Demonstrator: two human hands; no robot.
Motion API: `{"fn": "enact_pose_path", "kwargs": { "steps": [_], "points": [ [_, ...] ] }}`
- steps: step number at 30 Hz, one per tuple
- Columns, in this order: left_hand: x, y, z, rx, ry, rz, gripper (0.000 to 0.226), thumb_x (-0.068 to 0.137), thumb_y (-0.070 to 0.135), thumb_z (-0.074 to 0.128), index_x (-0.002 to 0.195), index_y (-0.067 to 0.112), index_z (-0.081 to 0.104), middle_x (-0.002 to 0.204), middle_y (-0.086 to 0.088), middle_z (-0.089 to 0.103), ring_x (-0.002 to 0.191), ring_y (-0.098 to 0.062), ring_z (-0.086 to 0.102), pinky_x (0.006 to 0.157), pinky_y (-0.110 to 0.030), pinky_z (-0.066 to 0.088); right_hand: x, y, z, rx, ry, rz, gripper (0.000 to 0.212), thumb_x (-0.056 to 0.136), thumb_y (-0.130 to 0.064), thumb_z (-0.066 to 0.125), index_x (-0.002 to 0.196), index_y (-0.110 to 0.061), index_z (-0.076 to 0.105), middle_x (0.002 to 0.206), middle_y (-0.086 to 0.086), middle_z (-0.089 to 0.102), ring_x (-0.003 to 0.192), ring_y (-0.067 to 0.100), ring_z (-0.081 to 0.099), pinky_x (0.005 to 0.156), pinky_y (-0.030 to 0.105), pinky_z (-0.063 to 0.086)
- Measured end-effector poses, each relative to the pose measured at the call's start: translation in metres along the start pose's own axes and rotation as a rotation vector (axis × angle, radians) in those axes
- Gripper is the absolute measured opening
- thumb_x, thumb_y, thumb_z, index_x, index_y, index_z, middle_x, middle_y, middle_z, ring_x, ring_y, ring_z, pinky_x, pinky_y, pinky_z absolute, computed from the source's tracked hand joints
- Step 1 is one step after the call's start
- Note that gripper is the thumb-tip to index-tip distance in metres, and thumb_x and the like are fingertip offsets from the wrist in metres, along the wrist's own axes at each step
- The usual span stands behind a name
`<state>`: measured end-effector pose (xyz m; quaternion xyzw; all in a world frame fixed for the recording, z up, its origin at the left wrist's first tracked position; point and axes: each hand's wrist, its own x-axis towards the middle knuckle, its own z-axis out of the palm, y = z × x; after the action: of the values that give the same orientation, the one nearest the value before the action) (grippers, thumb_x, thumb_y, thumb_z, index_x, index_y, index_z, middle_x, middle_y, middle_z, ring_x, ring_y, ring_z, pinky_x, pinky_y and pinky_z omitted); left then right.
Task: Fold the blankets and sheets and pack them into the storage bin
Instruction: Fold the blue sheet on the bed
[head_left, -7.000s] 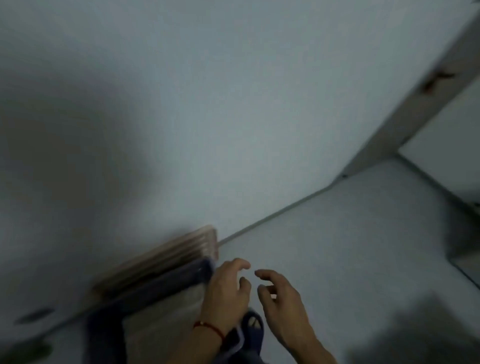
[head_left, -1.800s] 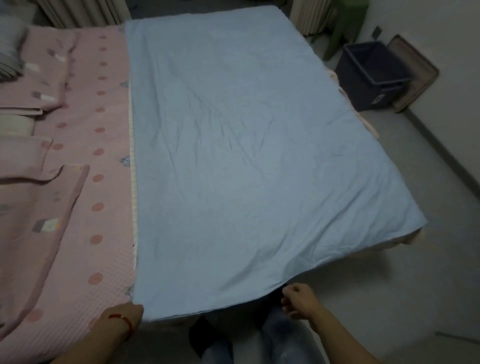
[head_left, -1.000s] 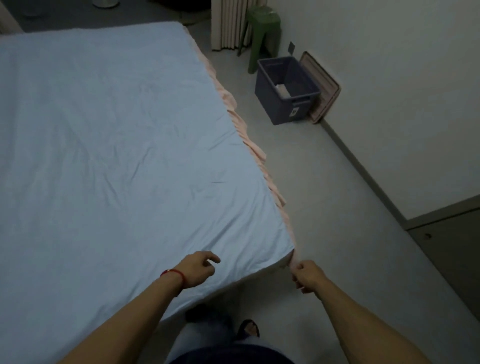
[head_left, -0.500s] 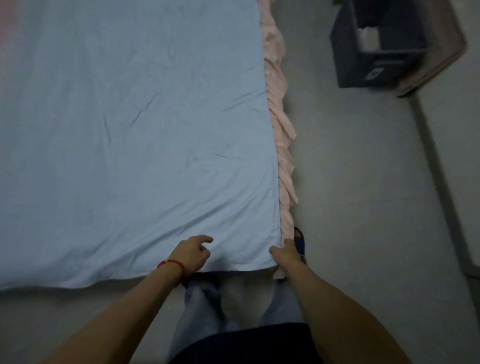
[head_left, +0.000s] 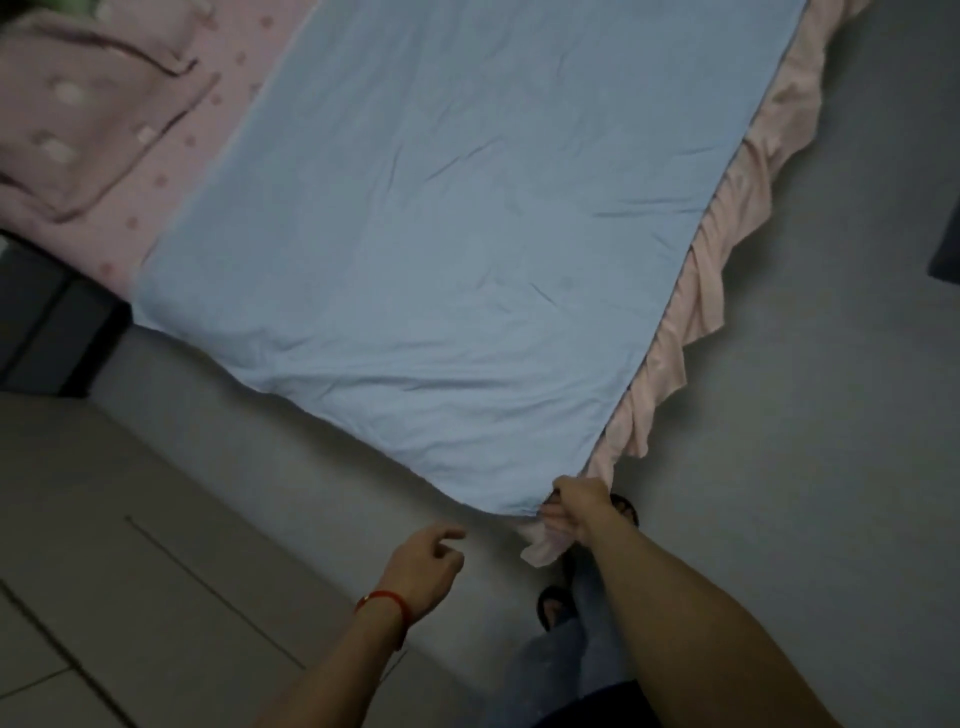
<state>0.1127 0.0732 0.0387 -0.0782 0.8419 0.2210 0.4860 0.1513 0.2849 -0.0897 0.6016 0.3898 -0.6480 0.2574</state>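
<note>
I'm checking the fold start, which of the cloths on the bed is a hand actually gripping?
The plain light blue sheet: the right hand pinches its near corner. The pink dotted cover lies untouched.

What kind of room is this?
Most likely a bedroom. A bed with a pink ruffled bed skirt fills the view, a blue sheet is spread over it, and pink dotted bedding lies beside that.

No readable text, labels, brands or numbers anywhere in view. The frame was dim and motion-blurred; the fabrics showed only plain colour or dot patterns, no lettering.
</note>
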Motion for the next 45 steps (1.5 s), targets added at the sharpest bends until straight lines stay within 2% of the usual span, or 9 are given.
{"fn": "enact_pose_path", "kwargs": {
  "steps": [3,10,15,21,27,30,35,41,45],
  "points": [
    [-0.007,-0.005,0.022,-0.24,0.009,-0.072,0.03,0.093,0.014,0.06,0.123,0.02,0.064,0.104,-0.011,0.069,0.085,-0.02,0.065,0.078,-0.035,0.059,-0.017,-0.011,0.001,0.04,-0.056,-0.016,0.018,0.097,0.001,0.049,0.112,0.005,0.057,0.086,0.02,0.069,0.065,0.031,0.068,0.039,0.029,0.053],
    [0.02,0.024,0.057,-1.2,-0.1,-0.128,0.038,0.092,0.047,0.067,0.115,0.017,0.066,0.121,-0.009,0.065,0.115,-0.029,0.062,0.09,-0.047,0.057,-0.071,-0.025,-0.012,-0.005,-0.191,0.001,0.018,0.103,-0.002,0.042,0.094,0.003,0.057,0.072,0.016,0.073,0.069,0.028,0.071,0.054,0.036,0.06],
    [0.027,0.06,0.047,-1.429,-0.101,-0.067,0.044,0.097,0.036,0.062,0.123,0.001,0.065,0.12,-0.021,0.069,0.106,-0.033,0.067,0.077,-0.041,0.06,-0.108,-0.04,-0.025,0.021,-0.301,0.06,0.027,0.103,-0.001,0.043,0.094,0.012,0.066,0.085,0.022,0.076,0.06,0.026,0.075,0.065,0.037,0.061],
    [0.016,0.089,0.051,-1.219,0.237,-0.246,0.009,0.096,-0.003,0.051,0.104,-0.001,0.055,0.092,-0.021,0.061,0.076,-0.033,0.064,0.048,-0.044,0.06,-0.109,-0.06,-0.032,-0.274,-0.46,0.067,0.033,0.106,-0.014,0.04,0.105,0.003,0.068,0.089,0.012,0.079,0.066,0.023,0.076,0.062,0.028,0.061],
    [0.031,0.121,0.058,-0.793,0.645,-0.271,0.031,0.081,0.002,0.05,0.106,0.008,0.067,0.108,-0.019,0.07,0.086,-0.04,0.069,0.077,-0.054,0.061,-0.093,-0.159,-0.105,-0.664,-0.409,-0.245,0.021,0.102,-0.011,0.044,0.1,0.003,0.059,0.078,0.017,0.066,0.053,0.023,0.061,0.051,0.031,0.055],
    [0.021,0.164,0.048,-0.698,0.778,-0.222,0.042,0.092,0.005,0.042,0.128,0.013,0.062,0.109,-0.016,0.067,0.084,-0.038,0.067,0.071,-0.045,0.062,-0.091,-0.214,-0.143,-0.778,-0.342,-0.368,0.02,0.1,-0.007,0.044,0.091,0.001,0.06,0.078,0.018,0.065,0.058,0.024,0.058,0.055,0.03,0.048],
    [0.015,0.245,0.03,-0.719,0.88,-0.142,0.053,0.095,0.009,0.038,0.142,0.025,0.054,0.108,-0.013,0.067,0.078,-0.034,0.066,0.063,-0.037,0.061,-0.104,-0.316,-0.186,-0.844,-0.319,-0.506,0.016,0.099,-0.01,0.046,0.096,-0.003,0.061,0.085,0.02,0.072,0.063,0.024,0.062,0.06,0.032,0.051],
    [0.065,0.364,0.0,-0.666,0.917,-0.086,0.047,0.094,0.004,0.04,0.134,0.02,0.056,0.079,-0.013,0.063,0.067,-0.032,0.06,0.06,-0.033,0.047,-0.101,-0.419,-0.213,-0.87,-0.323,-0.596,0.014,0.097,-0.015,0.052,0.097,-0.004,0.06,0.084,0.016,0.075,0.062,0.022,0.065,0.059,0.031,0.052],
    [0.12,0.469,-0.026,-0.59,0.933,-0.01,0.047,0.094,0.004,0.041,0.139,0.01,0.051,0.099,-0.023,0.063,0.086,-0.037,0.059,0.075,-0.034,0.046,-0.085,-0.494,-0.236,-0.948,-0.295,-0.601,0.02,0.095,-0.018,0.057,0.106,-0.002,0.064,0.086,0.016,0.076,0.064,0.022,0.068,0.058,0.029,0.052]
  ]
}}
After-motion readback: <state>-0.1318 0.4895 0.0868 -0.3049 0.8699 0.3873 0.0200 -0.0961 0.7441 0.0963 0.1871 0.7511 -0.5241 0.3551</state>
